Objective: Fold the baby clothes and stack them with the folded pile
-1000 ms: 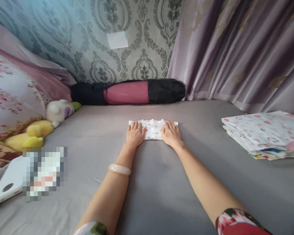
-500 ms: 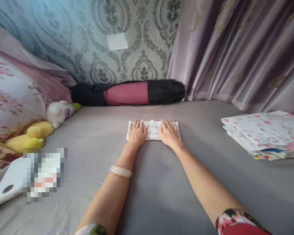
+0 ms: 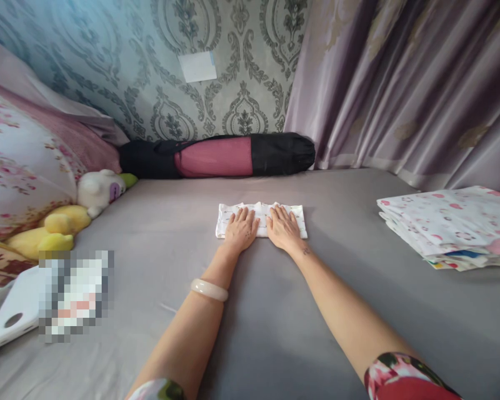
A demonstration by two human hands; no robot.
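A small white cloth (image 3: 261, 220) with a fine scattered print lies folded into a narrow flat rectangle on the grey bedsheet (image 3: 258, 311), its long side running left to right. It sits near the middle of the bed, with both ends showing and its centre covered by 2 flat palms.

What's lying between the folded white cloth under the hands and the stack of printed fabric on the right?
Only bare grey sheet separates the folded cloth from the fabric stack, per the head view.
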